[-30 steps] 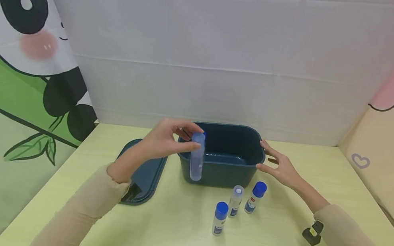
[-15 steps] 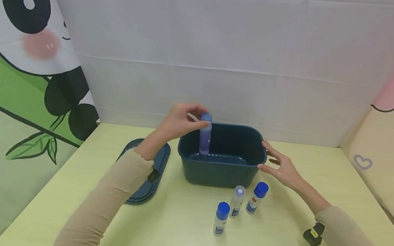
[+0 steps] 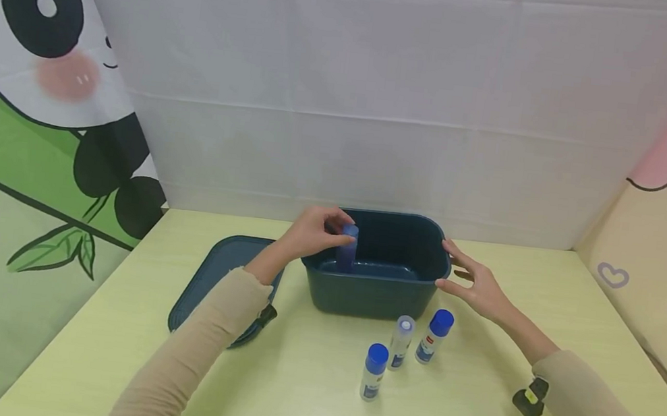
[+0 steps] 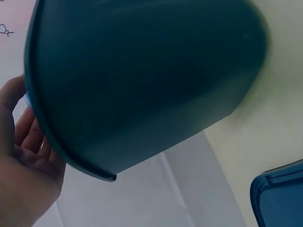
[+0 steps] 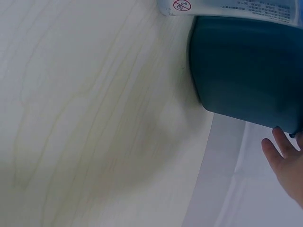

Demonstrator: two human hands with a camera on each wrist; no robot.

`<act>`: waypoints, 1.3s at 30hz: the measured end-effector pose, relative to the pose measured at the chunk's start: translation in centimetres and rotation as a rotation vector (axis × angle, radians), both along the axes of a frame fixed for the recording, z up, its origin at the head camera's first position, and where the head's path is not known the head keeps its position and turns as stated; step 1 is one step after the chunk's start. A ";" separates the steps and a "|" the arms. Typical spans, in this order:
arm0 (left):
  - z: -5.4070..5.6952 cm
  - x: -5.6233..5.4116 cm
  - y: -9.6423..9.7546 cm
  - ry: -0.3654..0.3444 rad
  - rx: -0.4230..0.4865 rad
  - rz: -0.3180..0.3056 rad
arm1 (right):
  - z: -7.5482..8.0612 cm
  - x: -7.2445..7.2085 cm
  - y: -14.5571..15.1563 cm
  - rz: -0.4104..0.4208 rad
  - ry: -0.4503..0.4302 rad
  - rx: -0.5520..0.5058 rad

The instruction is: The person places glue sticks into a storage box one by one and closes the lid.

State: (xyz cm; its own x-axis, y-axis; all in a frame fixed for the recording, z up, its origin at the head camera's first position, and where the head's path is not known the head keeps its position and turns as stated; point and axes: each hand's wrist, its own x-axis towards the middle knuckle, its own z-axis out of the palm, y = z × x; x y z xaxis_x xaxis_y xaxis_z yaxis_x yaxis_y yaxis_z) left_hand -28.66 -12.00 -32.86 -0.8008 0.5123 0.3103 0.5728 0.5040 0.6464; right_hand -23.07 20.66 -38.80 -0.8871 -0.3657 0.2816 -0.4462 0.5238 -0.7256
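My left hand (image 3: 312, 234) pinches the upper end of an upright blue-purple glue stick (image 3: 345, 258), lowered into the left end of a dark teal plastic bin (image 3: 369, 296). The bin's wall hides most of that hand's grip in the left wrist view. At the bin's right end, my right hand (image 3: 477, 289) spreads its thumb and fingers against the rim; those fingers (image 5: 273, 153) look fairly straight in the right wrist view. Before the bin stand a blue-capped glue stick (image 3: 373, 375), a clear-capped glue stick (image 3: 400, 344) and another blue-capped glue stick (image 3: 433, 337).
A teal lid (image 3: 210, 280) lies left of the bin on the pale yellow table (image 3: 301, 394), partly covered by my left sleeve. Behind the bin rises a white cloth backdrop (image 3: 381, 104). Printed panels flank the table on both sides.
My left hand has carried the blue-purple glue stick from in front of the bin, up over its rim and down inside. The right hand stays at the rim.
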 end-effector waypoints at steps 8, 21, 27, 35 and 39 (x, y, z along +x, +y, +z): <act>-1.2 -0.1 0.0 -0.051 -0.077 -0.011 | 0.0 0.0 0.0 0.005 0.006 -0.011; -1.8 -0.4 0.3 -0.091 -0.205 -0.018 | -0.4 0.0 0.1 -0.003 0.005 -0.016; -1.6 -0.5 0.4 -0.123 -0.228 -0.007 | -0.1 0.2 0.0 -0.002 0.012 -0.001; -1.3 -0.7 0.2 -0.174 -0.207 -0.035 | 2.0 1.7 -1.1 -0.010 -0.002 -0.009; -1.2 -0.8 0.1 -0.203 -0.185 -0.046 | 0.9 0.8 -0.6 -0.008 0.000 -0.010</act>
State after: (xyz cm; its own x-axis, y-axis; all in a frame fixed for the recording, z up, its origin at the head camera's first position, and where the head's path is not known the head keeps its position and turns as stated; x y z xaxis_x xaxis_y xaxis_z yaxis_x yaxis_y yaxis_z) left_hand -29.41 -11.89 -34.09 -0.8119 0.5822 0.0433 0.4657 0.6012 0.6494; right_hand -22.22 20.06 -37.91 -0.8901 -0.3554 0.2852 -0.4418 0.5199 -0.7311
